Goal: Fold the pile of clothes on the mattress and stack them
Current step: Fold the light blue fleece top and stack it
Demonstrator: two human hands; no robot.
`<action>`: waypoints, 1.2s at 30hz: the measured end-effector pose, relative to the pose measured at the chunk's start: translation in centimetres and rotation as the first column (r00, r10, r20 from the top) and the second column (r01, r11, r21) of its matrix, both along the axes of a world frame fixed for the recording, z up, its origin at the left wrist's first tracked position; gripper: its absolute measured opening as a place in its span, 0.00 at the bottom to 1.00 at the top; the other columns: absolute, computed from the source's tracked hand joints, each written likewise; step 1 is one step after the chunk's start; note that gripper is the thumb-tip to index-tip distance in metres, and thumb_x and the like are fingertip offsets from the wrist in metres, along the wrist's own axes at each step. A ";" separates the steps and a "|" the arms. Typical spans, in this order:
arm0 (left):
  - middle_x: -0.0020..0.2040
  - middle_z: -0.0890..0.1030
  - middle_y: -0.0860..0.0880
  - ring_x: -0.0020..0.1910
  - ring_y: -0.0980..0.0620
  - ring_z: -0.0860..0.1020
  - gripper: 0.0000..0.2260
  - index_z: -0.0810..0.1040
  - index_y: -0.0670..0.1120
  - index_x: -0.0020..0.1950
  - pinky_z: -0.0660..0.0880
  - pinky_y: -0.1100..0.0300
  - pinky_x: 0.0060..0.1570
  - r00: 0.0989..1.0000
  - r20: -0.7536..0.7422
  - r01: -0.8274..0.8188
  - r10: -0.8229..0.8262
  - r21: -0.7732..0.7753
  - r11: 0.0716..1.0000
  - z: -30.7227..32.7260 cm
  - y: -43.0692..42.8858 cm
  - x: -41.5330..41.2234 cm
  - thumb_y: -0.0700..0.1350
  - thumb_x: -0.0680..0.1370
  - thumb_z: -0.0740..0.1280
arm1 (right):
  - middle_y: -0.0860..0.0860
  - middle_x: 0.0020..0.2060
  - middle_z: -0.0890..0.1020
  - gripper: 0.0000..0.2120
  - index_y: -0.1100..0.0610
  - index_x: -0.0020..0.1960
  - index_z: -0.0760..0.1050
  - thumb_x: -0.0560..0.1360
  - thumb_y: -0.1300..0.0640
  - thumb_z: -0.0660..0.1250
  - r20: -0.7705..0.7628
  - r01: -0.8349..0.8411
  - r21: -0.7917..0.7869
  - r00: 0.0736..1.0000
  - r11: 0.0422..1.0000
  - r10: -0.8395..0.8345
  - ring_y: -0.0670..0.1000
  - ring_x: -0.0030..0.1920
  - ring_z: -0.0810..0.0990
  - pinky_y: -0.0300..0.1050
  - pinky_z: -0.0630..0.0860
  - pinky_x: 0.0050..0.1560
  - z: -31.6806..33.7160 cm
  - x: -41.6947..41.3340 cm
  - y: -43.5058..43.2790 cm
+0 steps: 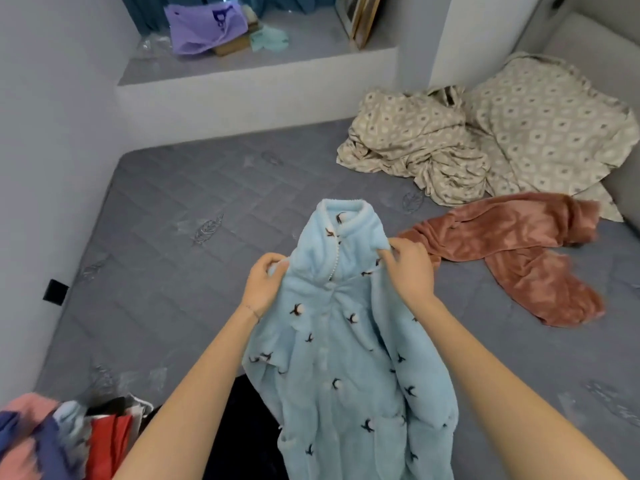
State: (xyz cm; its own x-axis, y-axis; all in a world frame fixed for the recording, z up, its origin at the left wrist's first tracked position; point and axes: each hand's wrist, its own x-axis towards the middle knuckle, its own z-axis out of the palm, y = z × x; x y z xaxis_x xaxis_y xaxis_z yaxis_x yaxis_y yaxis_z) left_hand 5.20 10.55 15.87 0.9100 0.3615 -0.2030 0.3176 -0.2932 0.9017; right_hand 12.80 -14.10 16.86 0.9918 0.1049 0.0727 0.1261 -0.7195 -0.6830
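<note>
A light blue fleece pajama top (346, 358) with small dark and white motifs hangs in front of me, collar up and button front facing me. My left hand (263, 285) grips its left shoulder. My right hand (408, 265) pinches its right shoulder beside the collar. Below it lies the grey quilted mattress (180, 244). A rust-pink velvet garment (519, 254) lies spread on the mattress to the right. A pile of mixed clothes (65, 441), pink, blue, red and dark, sits at the bottom left.
A crumpled beige patterned sheet (426, 150) and a matching pillow (550, 123) lie at the mattress's far right. A raised ledge (259, 74) behind holds a purple bag (204, 29) and a picture frame (360, 19). White walls close the left side.
</note>
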 end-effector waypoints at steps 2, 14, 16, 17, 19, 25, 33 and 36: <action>0.46 0.77 0.52 0.44 0.60 0.74 0.03 0.76 0.43 0.48 0.69 0.75 0.43 0.998 0.010 -0.060 0.060 -0.004 0.998 -3.7 1.2 3.1 0.41 0.80 0.64 | 0.53 0.30 0.75 0.11 0.65 0.41 0.77 0.78 0.59 0.64 -0.103 0.029 0.086 0.995 0.996 -0.020 0.55 0.34 0.72 0.48 0.62 0.34 -3.5 2.1 1.8; 0.54 0.78 0.48 0.55 0.47 0.76 0.09 0.78 0.43 0.57 0.70 0.50 0.60 0.959 -0.098 -0.236 0.265 0.237 0.943 -24.7 3.2 8.3 0.44 0.79 0.66 | 0.52 0.58 0.79 0.15 0.60 0.63 0.77 0.77 0.57 0.68 -0.388 0.253 0.171 0.906 0.952 -0.171 0.49 0.58 0.77 0.36 0.69 0.56 -22.3 5.3 2.6; 0.66 0.72 0.42 0.65 0.40 0.69 0.17 0.74 0.43 0.65 0.63 0.47 0.65 0.971 -0.057 -0.186 0.232 0.430 0.883 -26.7 2.5 7.4 0.44 0.78 0.68 | 0.53 0.61 0.77 0.19 0.57 0.63 0.76 0.75 0.53 0.71 -0.404 0.222 0.026 0.894 0.975 -0.193 0.54 0.62 0.75 0.42 0.69 0.58 -24.8 3.5 1.1; 0.68 0.69 0.39 0.68 0.39 0.66 0.18 0.74 0.43 0.66 0.61 0.45 0.67 0.983 -0.014 -0.150 0.181 0.496 0.855 -27.5 1.8 6.8 0.44 0.77 0.69 | 0.54 0.61 0.77 0.21 0.56 0.63 0.75 0.73 0.50 0.72 -0.410 0.197 -0.067 0.888 0.978 -0.207 0.55 0.62 0.74 0.44 0.69 0.58 -25.9 2.4 0.4; 0.70 0.67 0.37 0.69 0.38 0.64 0.16 0.74 0.47 0.64 0.61 0.44 0.67 0.998 0.037 -0.056 0.042 0.579 0.813 -28.9 0.0 5.6 0.45 0.77 0.67 | 0.53 0.66 0.72 0.30 0.54 0.67 0.70 0.70 0.43 0.73 -0.473 0.098 -0.248 0.856 0.964 -0.208 0.56 0.67 0.69 0.49 0.67 0.64 -27.9 0.0 -1.1; 0.63 0.73 0.41 0.62 0.44 0.69 0.23 0.74 0.42 0.64 0.65 0.51 0.64 0.969 -0.082 0.242 -0.231 0.481 0.843 -30.8 -8.2 5.7 0.55 0.76 0.60 | 0.55 0.74 0.61 0.38 0.51 0.74 0.62 0.70 0.42 0.72 -0.547 -0.137 -0.374 0.831 0.917 -0.099 0.58 0.73 0.61 0.54 0.63 0.68 -31.7 -3.7 -2.9; 0.71 0.66 0.35 0.70 0.37 0.63 0.29 0.69 0.47 0.70 0.62 0.42 0.68 0.938 -0.038 0.251 -0.344 0.759 0.601 -30.8 -12.3 9.3 0.29 0.72 0.67 | 0.49 0.32 0.73 0.06 0.58 0.49 0.75 0.78 0.65 0.61 -0.433 -0.040 -0.100 0.902 0.994 -0.007 0.55 0.37 0.73 0.48 0.68 0.38 -30.1 -0.7 -6.1; 0.71 0.68 0.36 0.71 0.32 0.64 0.14 0.80 0.43 0.58 0.58 0.35 0.68 0.870 -0.136 0.399 -0.475 0.760 0.514 -31.4 -11.6 11.1 0.35 0.74 0.66 | 0.52 0.38 0.82 0.10 0.57 0.57 0.78 0.80 0.62 0.60 -0.396 0.043 0.036 0.918 0.998 -0.026 0.56 0.39 0.79 0.49 0.73 0.42 -28.8 0.8 -8.6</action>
